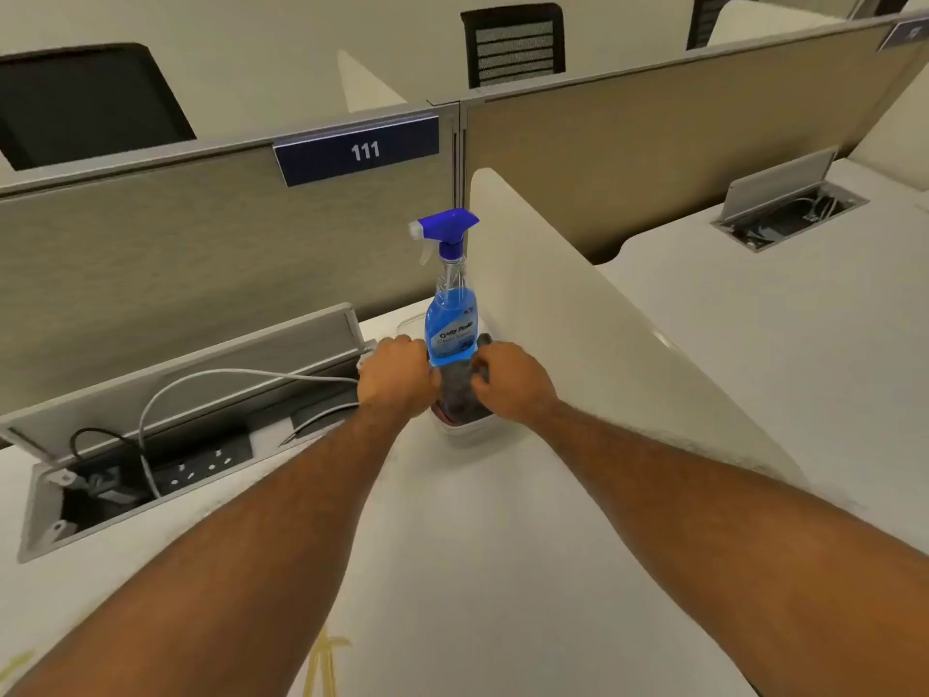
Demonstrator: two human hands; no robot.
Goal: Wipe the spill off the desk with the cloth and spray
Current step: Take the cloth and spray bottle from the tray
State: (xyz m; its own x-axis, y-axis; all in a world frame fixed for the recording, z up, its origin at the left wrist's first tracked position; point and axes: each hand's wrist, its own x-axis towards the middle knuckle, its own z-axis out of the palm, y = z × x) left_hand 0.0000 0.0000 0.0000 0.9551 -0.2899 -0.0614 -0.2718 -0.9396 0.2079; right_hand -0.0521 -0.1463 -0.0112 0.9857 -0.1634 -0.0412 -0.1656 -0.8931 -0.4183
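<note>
A clear spray bottle [451, 319] with blue liquid and a blue trigger head stands upright in a small white tub [465, 429] at the back of the desk, against the side divider. A dark cloth [458, 397] is bunched in the tub in front of the bottle. My right hand [510, 384] grips the cloth's right side, thumb over it. My left hand [394, 377] is curled against the tub's left side, touching the cloth; its fingertips are hidden. Yellowish spill streaks [321, 661] lie on the white desk [452, 545] near its front edge, between my forearms.
An open cable tray [151, 470] with sockets and grey cables sits in the desk to the left. A beige partition with a "111" sign [359, 150] closes the back. A white divider [578, 314] runs along the right. More yellow marks [15, 666] show at the far left.
</note>
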